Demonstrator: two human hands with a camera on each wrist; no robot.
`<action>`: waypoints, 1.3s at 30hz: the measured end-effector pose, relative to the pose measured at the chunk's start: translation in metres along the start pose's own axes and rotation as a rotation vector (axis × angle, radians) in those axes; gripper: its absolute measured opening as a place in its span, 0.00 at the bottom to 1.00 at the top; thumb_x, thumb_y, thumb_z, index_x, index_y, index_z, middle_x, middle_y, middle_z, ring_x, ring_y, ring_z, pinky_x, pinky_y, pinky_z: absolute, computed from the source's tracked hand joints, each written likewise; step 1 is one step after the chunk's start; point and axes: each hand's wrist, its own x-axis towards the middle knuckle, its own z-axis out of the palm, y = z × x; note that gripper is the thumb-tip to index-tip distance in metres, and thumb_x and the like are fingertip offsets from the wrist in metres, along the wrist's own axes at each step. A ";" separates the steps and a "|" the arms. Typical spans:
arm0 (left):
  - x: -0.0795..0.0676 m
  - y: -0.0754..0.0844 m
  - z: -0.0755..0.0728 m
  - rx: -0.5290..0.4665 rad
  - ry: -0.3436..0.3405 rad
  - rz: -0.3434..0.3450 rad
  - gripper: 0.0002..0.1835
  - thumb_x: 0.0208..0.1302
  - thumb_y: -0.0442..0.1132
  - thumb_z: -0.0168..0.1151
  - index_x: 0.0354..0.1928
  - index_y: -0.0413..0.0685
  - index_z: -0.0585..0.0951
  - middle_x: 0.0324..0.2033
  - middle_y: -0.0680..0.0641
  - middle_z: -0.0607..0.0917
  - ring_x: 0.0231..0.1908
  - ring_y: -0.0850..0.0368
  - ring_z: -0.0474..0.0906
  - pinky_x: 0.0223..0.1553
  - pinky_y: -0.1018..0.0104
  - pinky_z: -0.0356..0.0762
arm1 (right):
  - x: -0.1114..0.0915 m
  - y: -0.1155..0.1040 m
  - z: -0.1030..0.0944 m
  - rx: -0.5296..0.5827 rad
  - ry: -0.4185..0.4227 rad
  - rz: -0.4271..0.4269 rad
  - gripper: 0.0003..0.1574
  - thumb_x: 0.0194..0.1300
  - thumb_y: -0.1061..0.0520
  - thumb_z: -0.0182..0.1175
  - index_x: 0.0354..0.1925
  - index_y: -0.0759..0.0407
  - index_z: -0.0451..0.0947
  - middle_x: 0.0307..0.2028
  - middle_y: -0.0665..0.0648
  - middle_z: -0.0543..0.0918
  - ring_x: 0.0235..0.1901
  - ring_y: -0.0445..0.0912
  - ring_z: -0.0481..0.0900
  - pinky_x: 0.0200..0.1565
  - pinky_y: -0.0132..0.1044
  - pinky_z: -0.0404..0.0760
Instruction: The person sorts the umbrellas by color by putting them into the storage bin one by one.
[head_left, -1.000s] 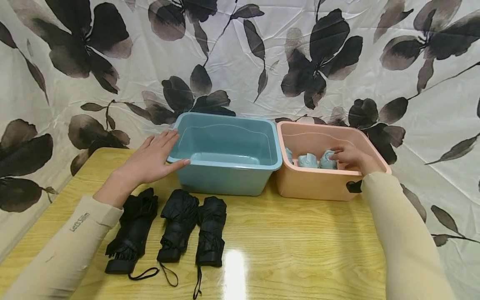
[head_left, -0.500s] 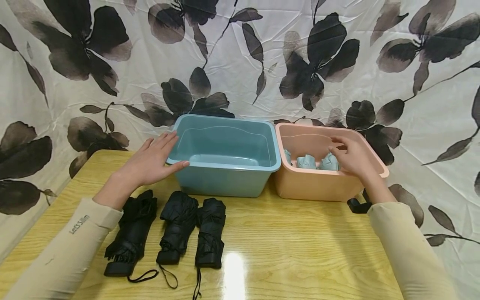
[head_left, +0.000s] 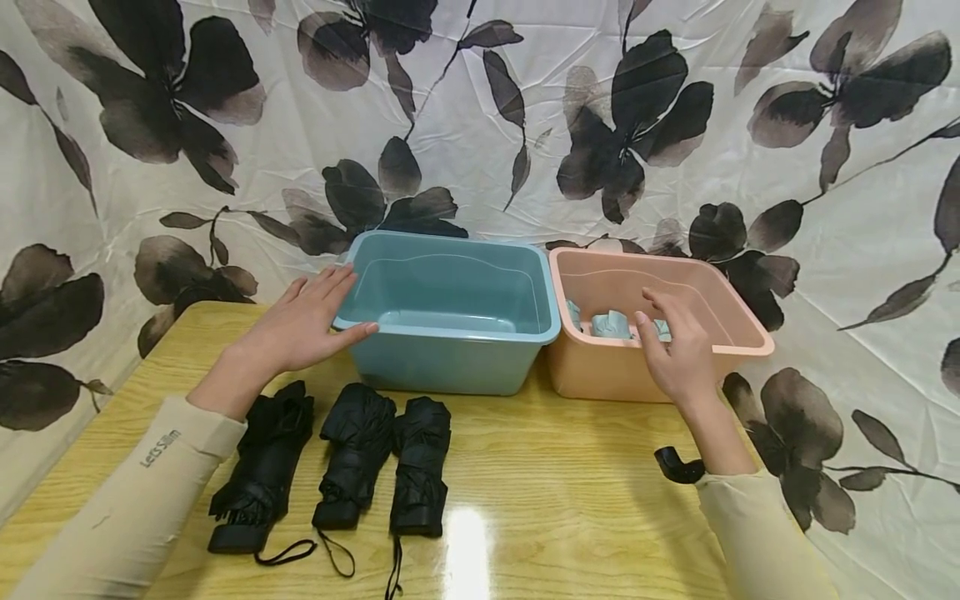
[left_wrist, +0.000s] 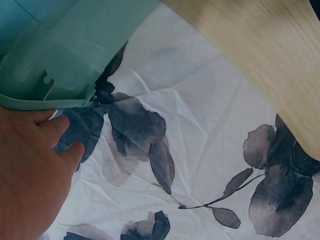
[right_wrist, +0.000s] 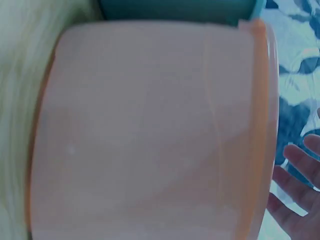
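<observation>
My left hand [head_left: 300, 329] lies with straight fingers at the left rim of a blue plastic bin [head_left: 438, 367]. In the left wrist view, the fingertips [left_wrist: 60, 122] meet that bin's rim [left_wrist: 45, 104]. My right hand [head_left: 678, 350] hovers at the front edge of a pink bin [head_left: 592, 375], fingers loosely bent and holding nothing. Several light-blue crumpled fabric bundles [head_left: 611, 325] lie inside the pink bin, partly hidden by its front wall and my hand. Three folded black umbrellas, left [head_left: 262, 467], middle [head_left: 356, 454] and right [head_left: 422, 467], lie in front of the blue bin.
Both bins stand side by side at the back of the wooden table [head_left: 555, 500]. Behind them hangs a white floral cloth [head_left: 480, 125]. Wrist loops [head_left: 288, 552] trail from the umbrellas toward the near edge. A black mount [head_left: 678, 465] sticks out from my right wrist.
My right hand has come up off a light-blue bundle inside the pink bin and drawn back toward me, over the front rim. My left hand stays put.
</observation>
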 end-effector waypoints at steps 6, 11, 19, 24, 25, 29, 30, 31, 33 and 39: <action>0.000 0.000 0.000 0.001 0.003 -0.001 0.53 0.74 0.72 0.49 0.83 0.37 0.50 0.82 0.34 0.48 0.81 0.34 0.41 0.77 0.31 0.37 | -0.014 -0.015 0.022 -0.014 0.024 -0.111 0.26 0.72 0.59 0.62 0.65 0.68 0.78 0.59 0.69 0.81 0.59 0.66 0.78 0.60 0.62 0.76; -0.001 0.000 0.000 0.000 -0.003 -0.002 0.53 0.74 0.72 0.48 0.83 0.37 0.50 0.82 0.35 0.48 0.81 0.34 0.41 0.77 0.31 0.36 | -0.020 -0.028 0.039 -0.087 -0.029 -0.179 0.32 0.79 0.45 0.53 0.67 0.68 0.76 0.62 0.69 0.80 0.62 0.66 0.77 0.65 0.63 0.73; 0.000 0.001 0.000 -0.001 -0.007 -0.005 0.53 0.74 0.72 0.48 0.83 0.38 0.50 0.82 0.35 0.48 0.81 0.35 0.40 0.77 0.31 0.36 | -0.021 -0.052 0.060 -0.198 -0.189 -0.179 0.39 0.78 0.43 0.54 0.74 0.68 0.68 0.72 0.66 0.72 0.73 0.63 0.67 0.75 0.63 0.59; 0.000 0.001 0.000 0.003 -0.001 -0.006 0.53 0.74 0.72 0.49 0.83 0.38 0.50 0.82 0.35 0.48 0.81 0.35 0.41 0.77 0.31 0.36 | -0.015 -0.065 0.066 -0.257 -0.303 -0.124 0.43 0.77 0.45 0.57 0.77 0.69 0.62 0.76 0.66 0.66 0.77 0.62 0.60 0.78 0.58 0.53; 0.001 0.000 0.000 0.003 0.001 -0.006 0.53 0.74 0.72 0.49 0.83 0.38 0.50 0.82 0.35 0.48 0.81 0.35 0.41 0.77 0.31 0.36 | -0.014 -0.067 0.067 -0.268 -0.328 -0.109 0.43 0.78 0.44 0.55 0.78 0.69 0.61 0.77 0.66 0.65 0.78 0.62 0.58 0.79 0.57 0.51; 0.000 -0.001 0.001 0.001 0.011 -0.002 0.53 0.74 0.71 0.49 0.83 0.38 0.50 0.82 0.36 0.47 0.81 0.35 0.40 0.77 0.32 0.36 | -0.007 -0.074 0.068 -0.301 -0.422 -0.049 0.46 0.81 0.39 0.49 0.79 0.69 0.56 0.79 0.65 0.59 0.80 0.60 0.53 0.80 0.53 0.46; 0.000 -0.001 0.002 0.001 0.014 -0.001 0.54 0.74 0.71 0.49 0.83 0.37 0.50 0.82 0.36 0.46 0.81 0.35 0.40 0.77 0.32 0.35 | -0.006 -0.076 0.068 -0.309 -0.443 -0.038 0.46 0.81 0.38 0.48 0.80 0.69 0.56 0.80 0.64 0.58 0.80 0.60 0.51 0.80 0.52 0.44; 0.000 -0.001 0.002 0.000 0.019 0.000 0.54 0.74 0.71 0.50 0.83 0.37 0.50 0.82 0.36 0.46 0.81 0.35 0.40 0.77 0.32 0.36 | -0.004 -0.077 0.067 -0.317 -0.463 -0.031 0.47 0.82 0.37 0.47 0.80 0.69 0.55 0.80 0.64 0.57 0.81 0.59 0.51 0.81 0.52 0.43; -0.001 -0.002 0.003 -0.004 0.032 0.000 0.54 0.74 0.71 0.51 0.83 0.37 0.50 0.82 0.36 0.46 0.81 0.35 0.40 0.77 0.33 0.36 | -0.002 -0.078 0.067 -0.330 -0.495 -0.022 0.47 0.82 0.36 0.46 0.80 0.68 0.55 0.80 0.65 0.56 0.81 0.59 0.50 0.81 0.52 0.43; -0.003 -0.002 0.007 0.003 0.077 -0.014 0.56 0.72 0.73 0.51 0.82 0.36 0.49 0.82 0.36 0.46 0.81 0.35 0.43 0.77 0.33 0.38 | 0.002 -0.080 0.067 -0.351 -0.553 -0.004 0.47 0.83 0.36 0.43 0.80 0.68 0.54 0.80 0.65 0.56 0.81 0.59 0.50 0.81 0.52 0.43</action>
